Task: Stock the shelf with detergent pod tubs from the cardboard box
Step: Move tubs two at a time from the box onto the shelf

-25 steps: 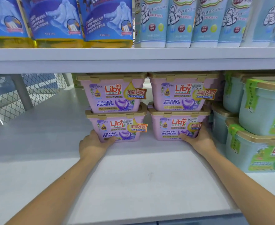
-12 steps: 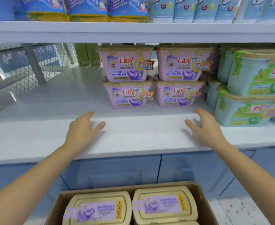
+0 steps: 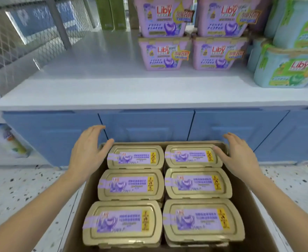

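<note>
Fingers (image 3: 95, 130) of left hand (image 3: 87, 151) and right hand (image 3: 240, 157) straight, empty, at cardboard box (image 3: 76, 215) holding six tubs (image 3: 131, 184)

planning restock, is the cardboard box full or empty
Full on top: six tubs fill the cardboard box wall to wall; below, cannot tell.

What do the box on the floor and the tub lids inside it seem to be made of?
The box looks like matte brown cardboard: dull, flat walls, thin edges. The tub lids look like moulded plastic, beige-gold, slightly glossy: raised rims, rounded corners. The purple labels are probably paper or film.
</note>
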Available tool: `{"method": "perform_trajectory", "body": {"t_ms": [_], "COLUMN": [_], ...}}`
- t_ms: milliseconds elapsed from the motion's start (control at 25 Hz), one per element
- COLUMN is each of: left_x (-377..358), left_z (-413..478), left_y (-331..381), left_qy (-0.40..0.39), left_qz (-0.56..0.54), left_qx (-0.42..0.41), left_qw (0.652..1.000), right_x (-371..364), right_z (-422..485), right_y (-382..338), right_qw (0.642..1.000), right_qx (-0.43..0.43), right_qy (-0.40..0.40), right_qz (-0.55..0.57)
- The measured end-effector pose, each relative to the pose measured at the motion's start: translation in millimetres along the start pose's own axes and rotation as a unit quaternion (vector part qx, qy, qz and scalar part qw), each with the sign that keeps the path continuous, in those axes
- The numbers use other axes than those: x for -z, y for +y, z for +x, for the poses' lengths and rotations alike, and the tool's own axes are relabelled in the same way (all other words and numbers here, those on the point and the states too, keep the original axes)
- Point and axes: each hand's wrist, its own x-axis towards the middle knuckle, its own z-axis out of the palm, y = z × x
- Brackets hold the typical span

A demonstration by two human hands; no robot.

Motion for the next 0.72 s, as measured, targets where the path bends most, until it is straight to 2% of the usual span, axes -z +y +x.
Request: {"method": "perform_trajectory", "body": {"t_ms": [200, 360, 480, 560, 640, 720], "left_x": [-34.1, -51.5, -64.3, -69.9, -70.2, -70.7], "left_z": [-61.8, -87.3, -88.2, -85.8, -85.8, -84.3], "left_y": [-28.5, -31.7, -36.7, -41.6, -43.3, -44.2], "left_qy": [-0.126, -0.161, -0.187, -0.202, -0.213, -0.209], "left_qz": [0.016, 0.010, -0.073, -0.137, -0.176, -0.208], "left_qx": [0.078, 0.141, 0.216, 0.286, 0.319, 0.332], "left_qw": [0.989, 0.977, 0.955, 0.927, 0.906, 0.896], "right_x": [-35.4, -56.4, -61.5, -63.2, -62.5, -62.5], "right_z": [-47.0, -70.9, -64.9, -59.9, -57.8, -57.2], "right_y": [16.2, 24.5, 30.7, 38.3, 41.8, 42.5], "right_qw": [0.993, 0.988, 0.980, 0.967, 0.953, 0.951], "right_qx": [-0.075, -0.092, -0.153, -0.188, -0.207, -0.212], "right_qy": [-0.055, -0.086, -0.072, -0.112, -0.145, -0.137], "right_qz": [0.074, 0.088, 0.106, 0.133, 0.165, 0.179]}}
